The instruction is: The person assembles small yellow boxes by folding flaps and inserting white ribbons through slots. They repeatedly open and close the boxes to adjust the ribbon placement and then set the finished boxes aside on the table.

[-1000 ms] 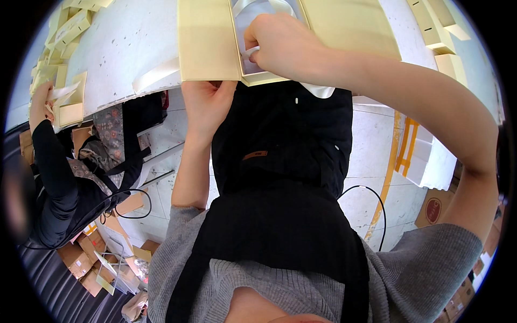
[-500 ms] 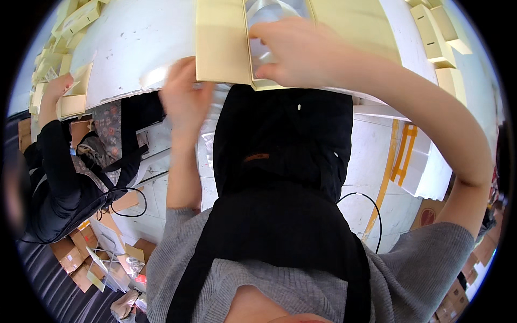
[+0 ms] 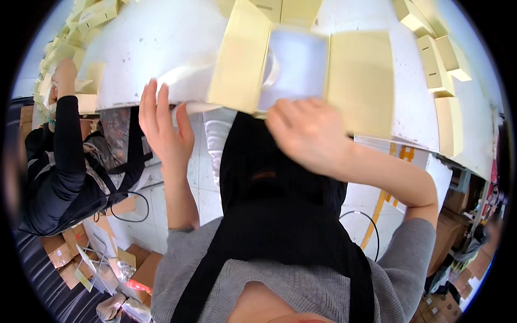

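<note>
In front of me a pale yellow box (image 3: pixel 242 62) lies open on the table's near edge. Panels fold out to its left and right, and its inside (image 3: pixel 300 64) is bluish white. A white ribbon (image 3: pixel 273 70) curves along the inner left side. My right hand (image 3: pixel 309 129) is closed over the box's near rim; its fingertips are hidden. Left of the box, my left hand (image 3: pixel 166 126) is raised with fingers apart and nothing in it. Just beyond that hand, a pale sheer strip (image 3: pixel 188 72) trails on the table.
More yellow boxes (image 3: pixel 435 64) stand at the table's right edge, others (image 3: pixel 99 16) at the far left. A co-worker's hand (image 3: pixel 64 75) is among boxes on the left. A black cable (image 3: pixel 129 215) loops beside the co-worker; cartons (image 3: pixel 70 247) lie on the floor.
The box shows more of its inside and both side panels. My right hand has come out of it to the near rim. My left hand has moved left, away from the box, its fingers spread.
</note>
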`<state>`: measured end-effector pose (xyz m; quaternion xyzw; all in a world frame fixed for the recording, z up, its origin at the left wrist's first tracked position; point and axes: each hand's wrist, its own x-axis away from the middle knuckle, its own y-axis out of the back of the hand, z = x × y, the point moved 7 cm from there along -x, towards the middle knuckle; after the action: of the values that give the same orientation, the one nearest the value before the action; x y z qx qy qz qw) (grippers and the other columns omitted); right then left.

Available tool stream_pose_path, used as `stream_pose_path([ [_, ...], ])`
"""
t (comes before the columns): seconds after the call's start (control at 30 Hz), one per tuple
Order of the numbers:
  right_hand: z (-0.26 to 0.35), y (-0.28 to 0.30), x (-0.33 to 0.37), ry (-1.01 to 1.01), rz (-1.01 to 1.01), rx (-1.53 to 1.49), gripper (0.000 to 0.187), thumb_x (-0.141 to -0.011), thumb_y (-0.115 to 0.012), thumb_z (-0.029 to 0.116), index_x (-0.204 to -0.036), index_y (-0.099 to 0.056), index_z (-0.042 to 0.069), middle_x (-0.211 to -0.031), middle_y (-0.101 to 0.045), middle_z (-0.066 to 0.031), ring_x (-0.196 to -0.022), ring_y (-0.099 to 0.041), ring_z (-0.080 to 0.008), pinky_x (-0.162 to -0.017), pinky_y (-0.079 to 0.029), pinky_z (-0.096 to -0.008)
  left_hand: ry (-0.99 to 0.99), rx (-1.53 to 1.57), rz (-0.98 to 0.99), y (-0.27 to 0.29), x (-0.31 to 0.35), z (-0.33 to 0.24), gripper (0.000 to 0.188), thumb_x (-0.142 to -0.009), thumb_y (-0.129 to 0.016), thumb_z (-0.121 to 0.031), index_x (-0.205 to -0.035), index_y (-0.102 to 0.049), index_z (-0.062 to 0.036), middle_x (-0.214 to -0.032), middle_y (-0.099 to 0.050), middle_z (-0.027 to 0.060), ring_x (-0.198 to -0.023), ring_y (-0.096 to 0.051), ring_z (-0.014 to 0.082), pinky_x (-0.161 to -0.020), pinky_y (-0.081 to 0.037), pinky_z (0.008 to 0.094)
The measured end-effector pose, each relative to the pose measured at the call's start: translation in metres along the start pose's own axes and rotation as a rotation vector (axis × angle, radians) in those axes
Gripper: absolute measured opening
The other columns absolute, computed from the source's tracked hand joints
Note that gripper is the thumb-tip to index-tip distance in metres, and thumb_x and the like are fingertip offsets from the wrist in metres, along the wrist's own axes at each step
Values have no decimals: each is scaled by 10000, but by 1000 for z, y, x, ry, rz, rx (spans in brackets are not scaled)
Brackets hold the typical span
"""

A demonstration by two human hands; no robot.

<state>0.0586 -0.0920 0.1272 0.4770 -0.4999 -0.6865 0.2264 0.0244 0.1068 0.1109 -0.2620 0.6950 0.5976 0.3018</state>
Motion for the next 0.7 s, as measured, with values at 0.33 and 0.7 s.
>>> stream_pose_path([
  [0.33,49,-125,-225,90,-89,-27,225,-638,-661,161,-802,-670,9,-759,-626,-138,-714,-615,-239,-633,-507,-430,135,293,-544,62,51,27,443,-898,-534,-51,-1272,-333,77,-1283,-440,244,-1136,-488,316,-979,-405,417],
  [0.7,-237,39,-94,-600,-13,-106,1017,-691,-726,619,-1424,-373,9,-1425,-380,-233,-1189,-514,-353,-934,-487,-426,38,782,-149,-47,-101,-43,649,-791,-710,-108,-1340,-396,35,-1325,-475,207,-1194,-480,314,-992,-402,417],
])
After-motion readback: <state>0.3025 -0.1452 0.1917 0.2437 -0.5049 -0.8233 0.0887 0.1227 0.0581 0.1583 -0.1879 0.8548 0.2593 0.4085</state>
